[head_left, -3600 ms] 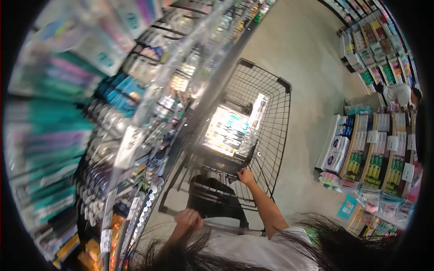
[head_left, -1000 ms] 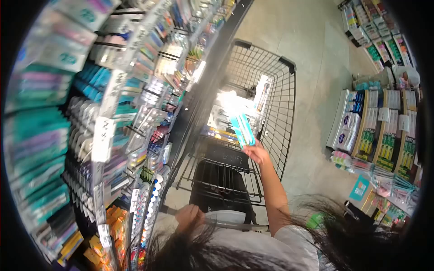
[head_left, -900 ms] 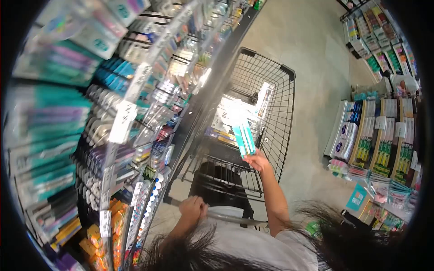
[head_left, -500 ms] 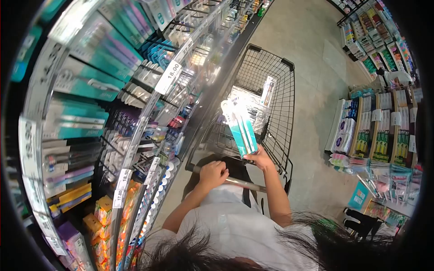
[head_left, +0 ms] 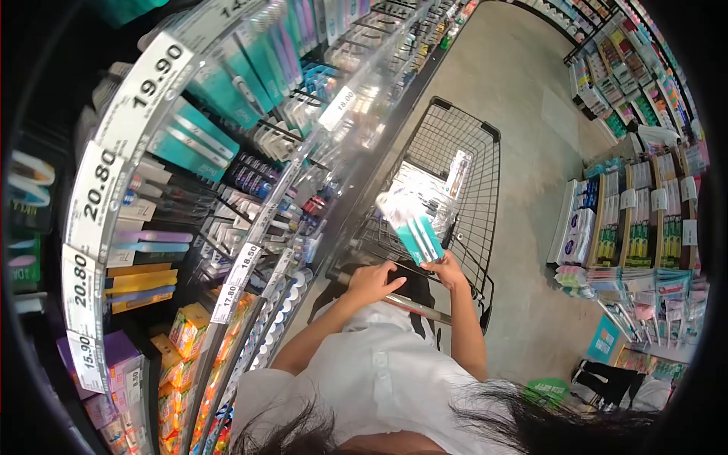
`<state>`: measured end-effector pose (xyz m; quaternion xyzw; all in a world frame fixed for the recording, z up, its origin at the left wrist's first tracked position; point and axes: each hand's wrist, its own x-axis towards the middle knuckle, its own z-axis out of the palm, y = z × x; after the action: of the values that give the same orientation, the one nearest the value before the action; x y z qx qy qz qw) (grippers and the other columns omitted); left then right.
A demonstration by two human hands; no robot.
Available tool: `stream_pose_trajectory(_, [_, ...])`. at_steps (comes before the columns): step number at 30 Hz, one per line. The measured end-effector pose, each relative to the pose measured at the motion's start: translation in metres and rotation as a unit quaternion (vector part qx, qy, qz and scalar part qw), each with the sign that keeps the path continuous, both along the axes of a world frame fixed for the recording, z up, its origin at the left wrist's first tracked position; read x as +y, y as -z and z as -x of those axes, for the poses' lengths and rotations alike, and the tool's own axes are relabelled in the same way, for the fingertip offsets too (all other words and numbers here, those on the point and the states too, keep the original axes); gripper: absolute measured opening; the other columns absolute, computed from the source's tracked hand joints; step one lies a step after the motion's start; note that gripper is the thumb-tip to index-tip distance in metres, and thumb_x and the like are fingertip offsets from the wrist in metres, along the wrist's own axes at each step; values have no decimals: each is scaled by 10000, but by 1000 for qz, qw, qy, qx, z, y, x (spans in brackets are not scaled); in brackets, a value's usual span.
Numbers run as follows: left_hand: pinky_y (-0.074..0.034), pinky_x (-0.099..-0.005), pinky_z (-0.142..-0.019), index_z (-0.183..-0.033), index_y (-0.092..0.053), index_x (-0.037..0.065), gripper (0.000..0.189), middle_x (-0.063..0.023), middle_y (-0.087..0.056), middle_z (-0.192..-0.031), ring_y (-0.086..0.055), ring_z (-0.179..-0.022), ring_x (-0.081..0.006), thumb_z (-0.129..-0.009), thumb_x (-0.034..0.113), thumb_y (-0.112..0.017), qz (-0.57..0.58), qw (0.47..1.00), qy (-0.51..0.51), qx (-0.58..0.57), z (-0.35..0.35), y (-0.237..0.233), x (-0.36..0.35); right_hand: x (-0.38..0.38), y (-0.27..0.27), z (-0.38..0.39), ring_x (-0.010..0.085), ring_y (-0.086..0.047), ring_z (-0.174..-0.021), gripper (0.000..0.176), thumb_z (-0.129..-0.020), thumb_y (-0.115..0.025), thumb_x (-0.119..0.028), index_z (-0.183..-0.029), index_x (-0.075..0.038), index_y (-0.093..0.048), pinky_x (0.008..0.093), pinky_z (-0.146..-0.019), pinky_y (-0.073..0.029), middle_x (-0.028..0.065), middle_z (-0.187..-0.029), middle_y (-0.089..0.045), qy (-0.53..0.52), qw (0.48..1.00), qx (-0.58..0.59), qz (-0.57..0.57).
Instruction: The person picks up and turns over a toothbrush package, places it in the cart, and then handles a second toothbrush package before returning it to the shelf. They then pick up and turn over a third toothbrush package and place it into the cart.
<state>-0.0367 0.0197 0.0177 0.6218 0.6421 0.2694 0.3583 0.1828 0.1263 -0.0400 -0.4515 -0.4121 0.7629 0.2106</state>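
Observation:
My right hand (head_left: 449,271) pinches the lower end of a teal toothbrush pack (head_left: 419,239), held up over the shopping cart (head_left: 491,174). Two slim white handles show on the card, while glare washes out its top. To the left, my left hand (head_left: 377,283) lies over the cart's handle bar (head_left: 417,307), fingers stretched and thumb apart, nothing in it. Beyond the pack, shiny packaged goods (head_left: 458,168) lie inside the wire basket, partly hidden by the pack.
A shelf with price labels (head_left: 95,193) runs close along the left, hung with toothbrush packs (head_left: 196,140) and orange boxes (head_left: 189,326) lower down. On the right, across the grey floor (head_left: 523,250), stands a display of packaged goods (head_left: 644,216).
My left hand has opened from a curled grip, its thumb now spread. The view has shifted, so the shelf labels show more clearly; my right hand still holds the pack.

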Motion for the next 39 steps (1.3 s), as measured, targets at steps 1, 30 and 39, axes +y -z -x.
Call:
stream_pose_trajectory(1, [-444,-368,-519,-798,-587,77,351,-35,-586,-632,-578,-553,-236,-803,427,-618,16,999,-12,-34,1,-5,0,-2,-2,1,78,-559,-741,240,-679,-727,37,-898,-16,-645,233,-689,-440,-9,-827,-633,-18,1000,-16,-8])
stream_pose_trajectory(30, [-351,-368,-424,-580,-597,-2,463,-117,-457,-422,-461,-384,-232,-806,401,-624,-69,984,-126,-103,8,29,-2,-25,-55,70,367,-560,-944,698,-572,-831,-250,-1108,-24,-445,406,-782,-445,209,-1040,-563,-173,869,-214,-412])
stream_pose_trajectory(39, [-415,-283,-455,-735,-592,42,213,-49,-572,-565,-534,-472,-117,-830,217,-516,-74,972,-109,-195,16,24,-5,-5,-85,96,223,-575,-809,750,-559,-822,-195,-1151,-4,-402,336,-752,-466,131,-881,-590,-47,889,-136,-436])
